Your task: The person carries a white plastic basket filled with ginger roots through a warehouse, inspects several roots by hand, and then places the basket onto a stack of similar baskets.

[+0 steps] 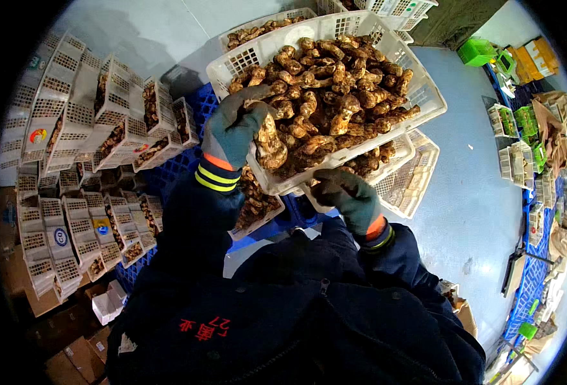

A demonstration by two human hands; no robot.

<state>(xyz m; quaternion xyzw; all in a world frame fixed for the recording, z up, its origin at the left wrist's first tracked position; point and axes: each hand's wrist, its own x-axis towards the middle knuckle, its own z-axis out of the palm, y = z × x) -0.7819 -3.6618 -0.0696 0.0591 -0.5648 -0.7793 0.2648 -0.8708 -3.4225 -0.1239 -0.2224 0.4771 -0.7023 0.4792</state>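
The left hand (235,128), in a grey-green knitted glove, has its grip clamped on a large, bulbous brown-and-cream mushroom (270,149) at the near left corner of a white perforated plastic crate (428,83) heaped with similar mushrooms (341,90); the right hand (353,200), likewise gloved, lies at the crate's near rim, whether its grip is closed being indiscernible. Beneath and around are further white crates and blue plastic pallets (174,170) on a smooth, pale blue-grey floor (457,192). Stacked white crates (71,138) line the left, and bright-green plastic baskets (476,51) occupy the far right.
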